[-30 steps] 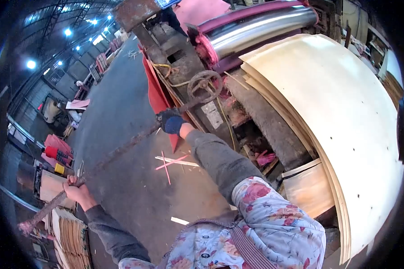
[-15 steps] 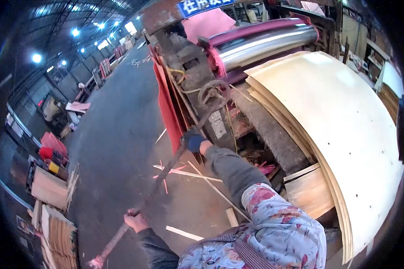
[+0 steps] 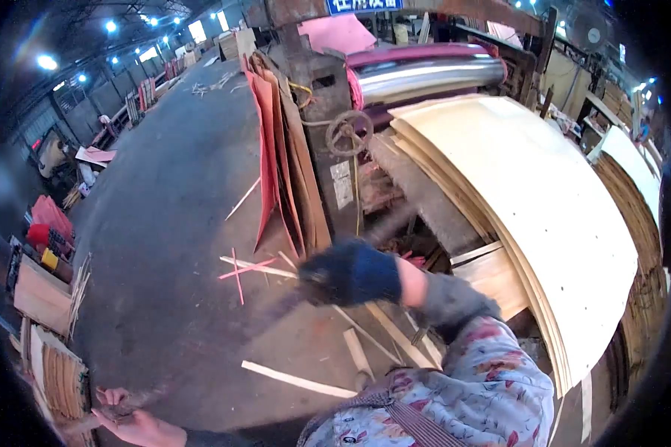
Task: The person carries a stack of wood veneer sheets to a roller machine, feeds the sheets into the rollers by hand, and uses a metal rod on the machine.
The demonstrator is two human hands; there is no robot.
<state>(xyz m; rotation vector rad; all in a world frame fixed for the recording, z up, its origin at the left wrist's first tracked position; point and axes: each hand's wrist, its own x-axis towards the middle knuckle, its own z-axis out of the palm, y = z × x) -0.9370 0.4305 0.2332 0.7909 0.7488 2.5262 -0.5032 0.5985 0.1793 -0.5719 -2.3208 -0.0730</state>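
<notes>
A long rusty bar, blurred by motion, runs diagonally across the view. My right hand, in a dark blue glove, is wrapped round its middle in front of my chest. Low on the left, my bare left hand holds the bar near its lower end, fingers curled over it. Beyond my right hand the bar's blurred upper part extends toward the machine frame, below the handwheel. Red and brown sheets lean upright against the machine beside the wheel.
A stack of pale veneer sheets lies at the right, before a shiny roller with pink edges. Wood strips are scattered on the grey floor. Bundled sheets and a red object stand at the left.
The bar has swung away from the handwheel and blurred. My right hand has come down and nearer, still round the bar; my left hand moved right, then back down to the left.
</notes>
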